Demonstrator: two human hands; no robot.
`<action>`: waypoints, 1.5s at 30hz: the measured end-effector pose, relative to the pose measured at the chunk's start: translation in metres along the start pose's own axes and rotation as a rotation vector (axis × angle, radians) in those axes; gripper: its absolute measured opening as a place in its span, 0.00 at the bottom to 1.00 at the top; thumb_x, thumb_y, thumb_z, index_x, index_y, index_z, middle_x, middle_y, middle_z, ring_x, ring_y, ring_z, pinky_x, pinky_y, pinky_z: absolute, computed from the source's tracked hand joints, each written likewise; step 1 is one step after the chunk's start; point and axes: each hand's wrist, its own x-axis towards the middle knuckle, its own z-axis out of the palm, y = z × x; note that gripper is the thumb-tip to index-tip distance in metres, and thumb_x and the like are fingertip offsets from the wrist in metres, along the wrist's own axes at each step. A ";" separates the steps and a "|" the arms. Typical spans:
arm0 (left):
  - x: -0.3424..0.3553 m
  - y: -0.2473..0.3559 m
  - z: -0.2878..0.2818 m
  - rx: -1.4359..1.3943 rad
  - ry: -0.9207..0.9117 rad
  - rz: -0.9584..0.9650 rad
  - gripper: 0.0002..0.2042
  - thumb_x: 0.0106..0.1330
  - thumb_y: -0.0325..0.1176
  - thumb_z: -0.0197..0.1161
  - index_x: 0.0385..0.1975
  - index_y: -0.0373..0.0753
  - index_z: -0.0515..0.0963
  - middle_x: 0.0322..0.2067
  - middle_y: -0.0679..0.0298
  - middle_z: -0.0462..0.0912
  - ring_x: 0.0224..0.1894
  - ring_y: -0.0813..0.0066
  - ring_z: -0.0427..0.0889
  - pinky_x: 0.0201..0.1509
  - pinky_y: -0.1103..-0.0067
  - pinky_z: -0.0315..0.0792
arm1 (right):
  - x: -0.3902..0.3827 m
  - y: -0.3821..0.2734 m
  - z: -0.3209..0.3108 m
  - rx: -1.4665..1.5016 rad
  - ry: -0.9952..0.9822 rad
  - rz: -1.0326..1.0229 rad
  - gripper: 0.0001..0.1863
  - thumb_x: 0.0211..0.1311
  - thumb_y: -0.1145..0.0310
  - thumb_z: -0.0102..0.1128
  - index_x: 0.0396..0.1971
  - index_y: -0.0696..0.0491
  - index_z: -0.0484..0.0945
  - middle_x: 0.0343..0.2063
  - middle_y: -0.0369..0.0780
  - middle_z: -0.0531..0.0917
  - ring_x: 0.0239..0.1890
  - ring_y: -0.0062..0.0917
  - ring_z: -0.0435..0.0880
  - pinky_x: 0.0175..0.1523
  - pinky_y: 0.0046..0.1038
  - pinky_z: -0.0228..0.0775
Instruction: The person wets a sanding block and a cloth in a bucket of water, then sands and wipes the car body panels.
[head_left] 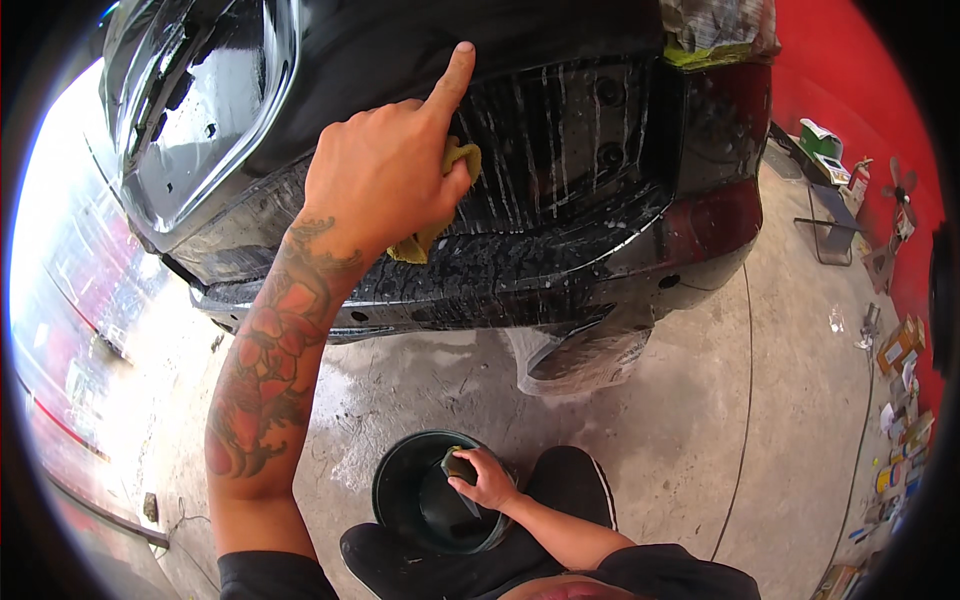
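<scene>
While its index finger is pointing forward, the left hand (385,175) is clamping a cloth (418,243) between its thumb and curled fingers. The cloth is olive-yellow and is bunching up in the grip, with one corner hanging out beneath the palm. Hand and cloth are showing in front of the car's dark end; whether they are touching it, I cannot tell. The right hand (490,482) is closing its thumb and fingers on a small dark block (459,467), holding it over the open mouth of a bucket (398,492), which is standing on the floor (690,430) on the near side of the car (575,40). White streaks and drops are covering the car's black recessed panel (540,150) and its bumper (470,270). A red lamp (715,220) is sitting at the car's right corner, and a sheet of plastic (715,20) is lying above it. Clear film (590,365) is showing under the car. Well to the right of the car, a stand (838,222), a fan (898,185) and a cardboard box (901,346) are standing near a red wall (825,60).
</scene>
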 end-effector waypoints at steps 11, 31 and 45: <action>0.005 -0.008 -0.002 -0.006 -0.052 -0.128 0.49 0.59 0.40 0.67 0.80 0.67 0.47 0.34 0.56 0.87 0.37 0.47 0.87 0.44 0.57 0.80 | 0.001 0.000 0.000 -0.007 0.002 0.003 0.27 0.62 0.59 0.70 0.56 0.56 0.75 0.51 0.49 0.81 0.56 0.45 0.80 0.63 0.39 0.72; -0.001 -0.007 -0.002 0.020 -0.033 -0.064 0.46 0.60 0.43 0.67 0.80 0.58 0.51 0.35 0.57 0.88 0.36 0.51 0.89 0.40 0.59 0.82 | -0.001 0.001 0.003 0.001 0.009 -0.012 0.27 0.61 0.59 0.71 0.56 0.56 0.76 0.49 0.49 0.82 0.54 0.44 0.81 0.61 0.39 0.73; -0.201 0.013 0.087 -0.933 -0.644 -0.488 0.19 0.56 0.37 0.69 0.47 0.36 0.87 0.33 0.53 0.90 0.36 0.67 0.89 0.47 0.72 0.81 | -0.002 0.008 0.000 -0.042 -0.030 0.021 0.28 0.64 0.58 0.69 0.59 0.57 0.73 0.54 0.50 0.79 0.59 0.45 0.79 0.65 0.39 0.70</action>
